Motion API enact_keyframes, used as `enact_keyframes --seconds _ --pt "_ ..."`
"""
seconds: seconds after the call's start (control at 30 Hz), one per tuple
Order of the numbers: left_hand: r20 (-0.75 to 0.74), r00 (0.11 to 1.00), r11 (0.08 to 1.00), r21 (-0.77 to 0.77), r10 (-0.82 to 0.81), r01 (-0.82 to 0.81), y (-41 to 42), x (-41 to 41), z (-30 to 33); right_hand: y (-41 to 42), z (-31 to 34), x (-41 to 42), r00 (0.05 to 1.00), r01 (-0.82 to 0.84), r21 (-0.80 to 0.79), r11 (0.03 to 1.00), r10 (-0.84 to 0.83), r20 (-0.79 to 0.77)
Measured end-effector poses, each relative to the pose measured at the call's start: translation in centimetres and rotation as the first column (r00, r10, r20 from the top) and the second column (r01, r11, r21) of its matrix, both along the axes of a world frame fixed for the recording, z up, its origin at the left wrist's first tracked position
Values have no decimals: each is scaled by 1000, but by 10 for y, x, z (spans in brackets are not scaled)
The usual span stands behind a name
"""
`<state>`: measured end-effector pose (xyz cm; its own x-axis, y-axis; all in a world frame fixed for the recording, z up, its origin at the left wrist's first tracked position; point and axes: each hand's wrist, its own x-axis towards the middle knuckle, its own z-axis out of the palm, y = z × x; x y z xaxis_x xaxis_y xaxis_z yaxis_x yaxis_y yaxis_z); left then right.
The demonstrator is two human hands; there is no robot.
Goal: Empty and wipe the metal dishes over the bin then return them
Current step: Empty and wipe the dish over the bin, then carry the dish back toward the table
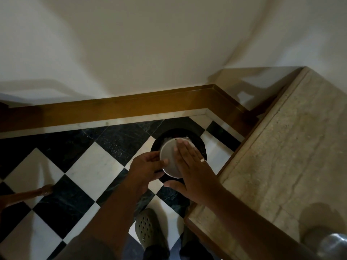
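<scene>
A round metal dish [168, 153] is turned bottom up and tilted over a black round bin [199, 145] that stands on the checkered floor. My left hand [145, 168] grips the dish by its near left rim. My right hand [191, 166] lies flat with fingers spread on the dish's upturned bottom; a ring shows on one finger. The inside of the dish is hidden. Another metal dish [333, 246] shows blurred at the bottom right corner on the stone counter.
A beige stone counter [293, 151] with a wooden edge runs along the right, close beside the bin. A wooden skirting board [112, 107] lines the white wall behind. A wooden furniture leg [28, 194] stands at the left. My green clog [148, 229] is below the bin.
</scene>
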<state>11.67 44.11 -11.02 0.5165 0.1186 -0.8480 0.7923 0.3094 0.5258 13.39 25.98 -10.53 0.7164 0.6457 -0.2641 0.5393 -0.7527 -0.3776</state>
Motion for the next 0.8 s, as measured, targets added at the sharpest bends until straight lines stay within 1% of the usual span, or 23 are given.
enact_keyframes --seconds 0.07,0.17,0.23,0.33,0.4,0.43,0.47,0.5,0.53,0.57,0.6,0.63,0.67,0.7,0.73,0.77,0.8 --pt "-3 1000 1000 -22 15 -15 2 0 1 -5 3 7 999 42 -2 999 -42 11" --pt "-34 999 997 -74 26 -28 2 3 6 -15 3 14 999 29 -67 997 -31 -32" --pt "-53 998 996 -86 20 -24 0 7 15 -17 6 17 998 24 -45 999 -26 -51" --pt "-106 994 999 -45 -8 3 2 14 24 -15 9 22 998 17 39 999 -15 -62" --pt "-130 987 995 19 -92 96 3 18 32 -15 11 23 997 47 136 990 -38 -72" --pt "-133 982 988 55 -136 145 2 20 34 -16 10 24 990 108 192 975 -89 -106" --pt "-126 976 978 95 -175 188 1 21 37 -16 9 25 967 222 245 944 -180 -182" --pt "-105 973 967 131 -205 218 0 23 40 -16 9 26 908 379 277 883 -296 -297" --pt "-81 972 960 161 -219 230 -2 24 42 -16 10 28 801 548 274 790 -400 -446" --pt "-68 973 955 188 -222 231 -4 26 43 -16 10 30 646 699 232 677 -457 -611" --pt "-56 973 950 211 -225 231 -6 26 45 -17 11 30 463 811 152 565 -462 -757" --pt "-35 976 952 215 -216 218 -8 27 47 -17 11 31 290 880 60 470 -435 -852" --pt "-2 982 963 195 -189 185 -8 27 48 -16 12 31 157 916 -21 401 -406 -900" --pt "31 988 975 168 -149 142 -10 26 50 -15 15 30 72 934 -75 351 -386 -920" --pt "50 992 982 157 -117 108 -10 24 50 -14 16 30 23 940 -112 322 -388 -921" --pt "58 993 981 168 -104 93 -10 22 50 -11 18 28 1 942 -138 305 -413 -911" --pt "63 993 980 182 -95 83 -10 20 49 -8 20 28 18 937 -146 316 -461 -887"
